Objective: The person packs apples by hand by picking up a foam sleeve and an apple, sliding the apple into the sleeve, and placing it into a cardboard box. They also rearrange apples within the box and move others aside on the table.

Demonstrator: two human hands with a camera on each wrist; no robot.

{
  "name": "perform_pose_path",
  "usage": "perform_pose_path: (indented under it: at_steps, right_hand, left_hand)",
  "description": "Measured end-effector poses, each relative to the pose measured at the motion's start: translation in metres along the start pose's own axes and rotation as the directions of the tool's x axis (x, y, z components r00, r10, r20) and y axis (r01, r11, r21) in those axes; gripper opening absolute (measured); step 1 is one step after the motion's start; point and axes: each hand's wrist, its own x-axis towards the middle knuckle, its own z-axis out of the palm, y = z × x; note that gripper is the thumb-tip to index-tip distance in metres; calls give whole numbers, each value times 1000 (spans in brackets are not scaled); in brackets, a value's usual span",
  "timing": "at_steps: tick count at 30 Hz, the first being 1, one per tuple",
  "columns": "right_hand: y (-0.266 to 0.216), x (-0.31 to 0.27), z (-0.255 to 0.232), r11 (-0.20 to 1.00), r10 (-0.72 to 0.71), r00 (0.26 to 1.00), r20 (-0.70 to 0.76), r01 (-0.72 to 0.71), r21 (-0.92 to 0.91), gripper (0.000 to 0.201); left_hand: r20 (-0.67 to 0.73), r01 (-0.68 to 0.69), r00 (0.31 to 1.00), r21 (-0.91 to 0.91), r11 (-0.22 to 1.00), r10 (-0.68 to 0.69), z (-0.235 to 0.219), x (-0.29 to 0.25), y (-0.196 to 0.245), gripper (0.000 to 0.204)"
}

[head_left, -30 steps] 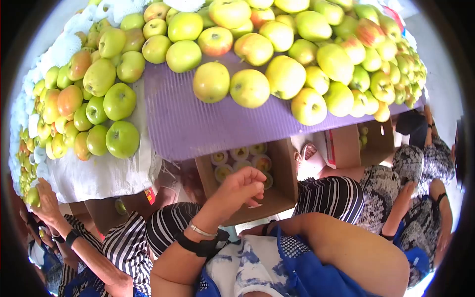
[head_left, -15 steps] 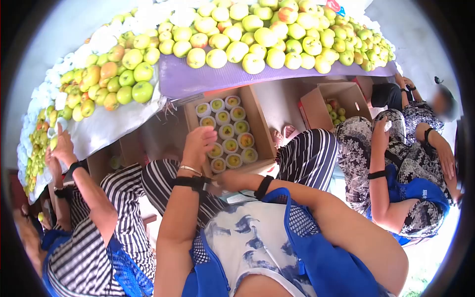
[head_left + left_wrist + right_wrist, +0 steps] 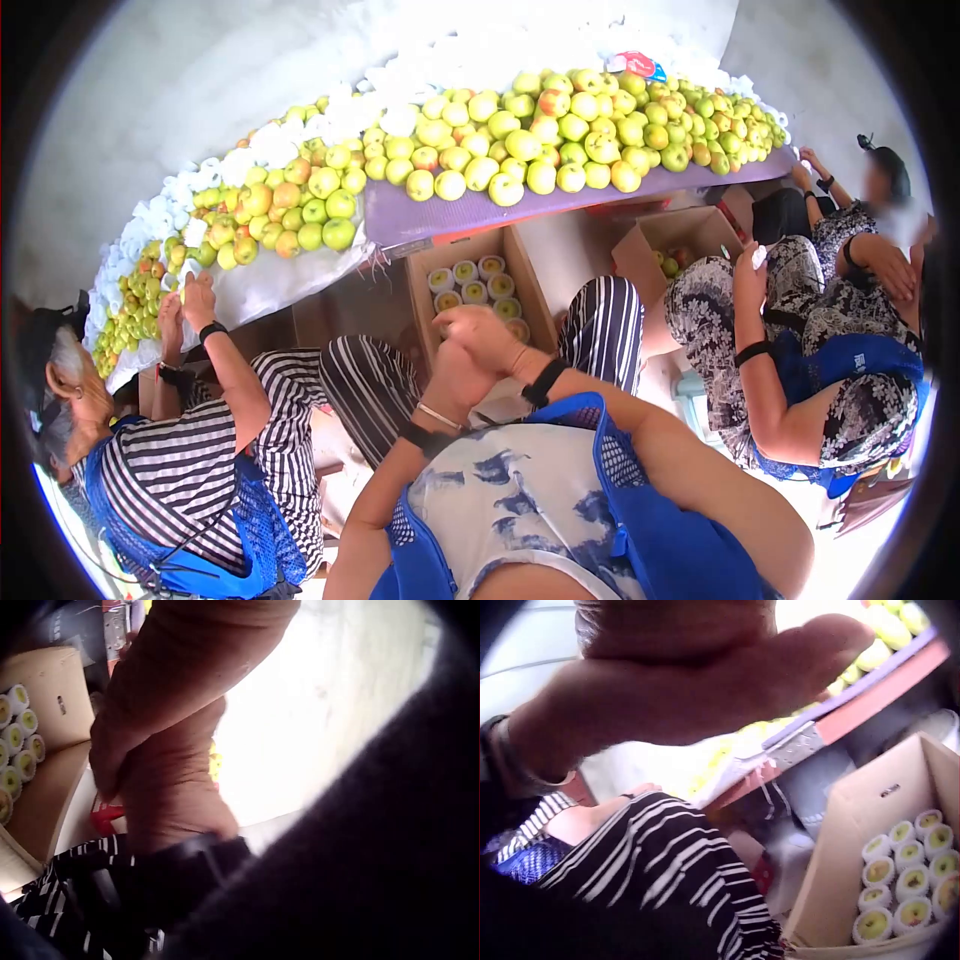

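Observation:
In the head view my left hand [image 3: 452,382], a bracelet at its wrist, meets my right hand [image 3: 484,334] in front of my body. The right hand lies over the left and overlaps it, so most of its fingers are hidden. In the right wrist view a digit of the left hand [image 3: 727,697] reaches out straight. The two hands touch each other, and no other object shows between them. Just beyond them stands an open cardboard box [image 3: 532,275] holding apples in white foam nets [image 3: 474,292].
A heap of yellow-green apples [image 3: 600,145] covers much of the purple table top [image 3: 440,220]. Another cardboard box [image 3: 690,228] with apples stands at the right. People sit close on both sides; a striped sleeve [image 3: 180,460] is at the left.
The right hand came up from low at the lap and met the left hand. The left hand dropped slightly. The view drew back, showing more of the table and neighbours.

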Motion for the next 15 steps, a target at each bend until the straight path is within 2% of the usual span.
perform_pose_path:
  at_steps: [2, 3, 4, 5, 6, 7, 8, 12, 14, 15]
  right_hand:
    - [24, -12, 20, 996, 63, 989, 134, -54, -67, 21]
    - [35, -16, 29, 963, 248, 960, 127, -259, 79, 23]
    - [44, -19, 36, 869, 422, 895, 144, -444, 219, 24]
    - [54, -21, 41, 723, 572, 799, 185, -597, 346, 26]
    - [54, -20, 37, 750, 573, 803, 164, -594, 291, 27]
    - [53, -20, 35, 770, 576, 804, 147, -594, 235, 28]
    - [52, -19, 32, 785, 578, 805, 132, -593, 178, 29]
    - [66, 8, 5, 818, 551, 832, 64, -554, 153, 23]
    - [72, 29, -23, 822, 523, 851, 46, -518, 238, 20]
    - [74, 42, -38, 821, 509, 860, 37, -498, 280, 19]
  left_hand:
    - [-162, 135, 976, -77, 988, -146, 54, -8, 14, 54]
    - [-333, 259, 912, 15, 966, -240, 58, -13, 24, 58]
    - [-324, 269, 913, 19, 963, -248, 53, -15, 32, 57]
    - [-311, 275, 916, 25, 961, -254, 45, -15, 39, 57]
    - [-300, 283, 917, 29, 959, -262, 42, -15, 47, 57]
    - [-372, 273, 902, 97, 957, -220, 41, -16, 56, 56]
    - [-375, 214, 910, 66, 975, -175, 37, -15, 66, 56]
    - [-367, -10, 930, -13, 1000, 5, 17, -1, 114, 56]
    - [-393, -104, 914, 4, 995, 97, 21, 9, 141, 56]
    - [-358, -137, 925, 3, 991, 130, 17, 16, 154, 54]
